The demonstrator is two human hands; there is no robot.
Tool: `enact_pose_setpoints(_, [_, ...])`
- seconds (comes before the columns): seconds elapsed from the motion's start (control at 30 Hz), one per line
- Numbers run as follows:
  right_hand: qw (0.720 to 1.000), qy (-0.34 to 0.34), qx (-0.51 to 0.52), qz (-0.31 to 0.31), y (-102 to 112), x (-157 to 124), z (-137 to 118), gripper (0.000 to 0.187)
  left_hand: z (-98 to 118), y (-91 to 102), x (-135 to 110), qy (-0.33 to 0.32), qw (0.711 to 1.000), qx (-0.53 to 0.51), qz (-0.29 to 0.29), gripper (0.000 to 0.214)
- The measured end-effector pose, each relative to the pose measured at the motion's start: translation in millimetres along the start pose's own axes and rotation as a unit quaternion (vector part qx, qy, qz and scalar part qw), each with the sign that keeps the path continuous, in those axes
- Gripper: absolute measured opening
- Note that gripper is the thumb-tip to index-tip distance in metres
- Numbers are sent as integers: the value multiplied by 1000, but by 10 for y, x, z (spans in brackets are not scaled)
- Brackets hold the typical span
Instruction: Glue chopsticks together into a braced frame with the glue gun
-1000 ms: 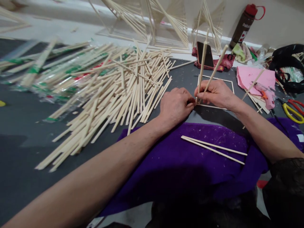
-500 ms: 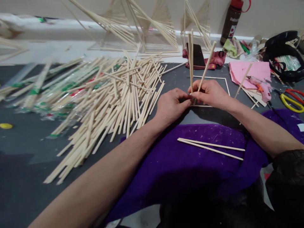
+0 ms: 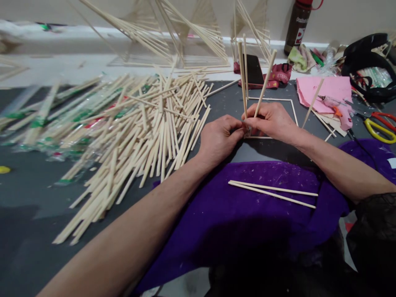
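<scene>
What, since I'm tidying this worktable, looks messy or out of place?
The pale, thin wooden sticks beside the bare left hand lie loose in a jumbled heap, crisscrossing untidily. The purple cloth is rumpled and speckled, as if dirty.

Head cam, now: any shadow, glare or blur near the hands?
Head view: dark shadow across the lower purple cloth; faint glints on the plastic wrappers; left hand and right hand read clearly in outline, but detail where their fingertips meet is too soft to make out; far-left ledge looks smeared.
</scene>
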State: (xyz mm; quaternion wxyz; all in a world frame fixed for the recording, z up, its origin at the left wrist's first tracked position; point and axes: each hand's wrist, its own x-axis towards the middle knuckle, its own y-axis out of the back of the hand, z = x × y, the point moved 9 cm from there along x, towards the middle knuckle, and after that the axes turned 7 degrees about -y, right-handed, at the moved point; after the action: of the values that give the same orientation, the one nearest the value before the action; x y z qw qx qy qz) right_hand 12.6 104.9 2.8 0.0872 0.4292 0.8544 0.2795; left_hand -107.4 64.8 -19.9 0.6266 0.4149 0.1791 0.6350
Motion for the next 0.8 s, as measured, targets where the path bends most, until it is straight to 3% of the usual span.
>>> enact_pose_setpoints(0.37, [998,-40,9,43,80,3,34,20,40,16,6,-6,999,25,-21,21])
enact_pose_setpoints(0.8, [999,-20,-11,48,56,-62,-45,17,67,3,-2,-19,999,27,-27,24])
